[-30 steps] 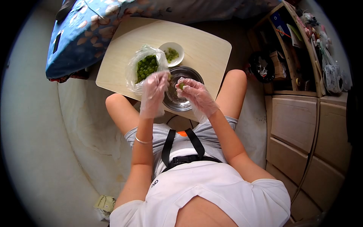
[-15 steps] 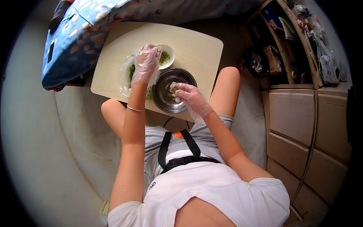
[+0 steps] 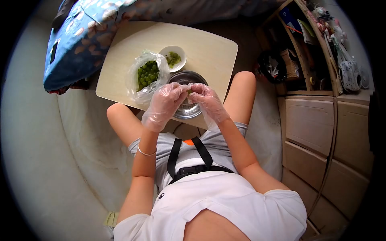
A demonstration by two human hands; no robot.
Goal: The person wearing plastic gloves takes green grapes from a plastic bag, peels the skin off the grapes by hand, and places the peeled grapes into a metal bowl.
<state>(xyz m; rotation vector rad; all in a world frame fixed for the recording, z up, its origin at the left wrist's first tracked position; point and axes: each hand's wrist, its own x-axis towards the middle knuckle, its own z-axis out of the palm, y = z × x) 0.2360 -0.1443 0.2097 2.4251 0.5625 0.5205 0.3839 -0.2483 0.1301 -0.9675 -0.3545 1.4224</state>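
Both hands wear clear plastic gloves and meet over a steel bowl. My right hand is closed in a pinch on a small green grape. Fingertips of my left hand press together at the same grape from the other side. To the left, a clear plastic bag stands with its mouth spread, full of green grapes. Behind the steel bowl sits a white bowl with green scraps in it. The hands hide part of the steel bowl's inside.
Everything stands on a small pale table between my knees. A bed with a blue floral cover borders it at the back left. On the right are a wooden shelf, a lined black bin and drawers.
My left hand has come back from beside the white bowl to meet my right hand at the grape. The bag of grapes now shows uncovered.
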